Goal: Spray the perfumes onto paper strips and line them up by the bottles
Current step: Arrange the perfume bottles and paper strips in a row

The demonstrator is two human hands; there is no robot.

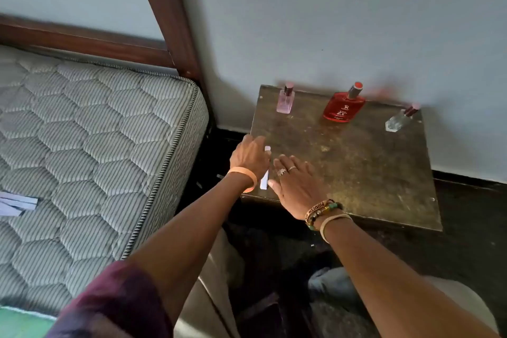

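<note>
Paper strip [264, 182] — narrow, white (half-hidden)

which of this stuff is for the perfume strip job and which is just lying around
For the job: pink bottle, red bottle, clear bottle, paper strip on the table, likely the loose strips on the mattress.
Just lying about: mattress, bed frame.
</note>
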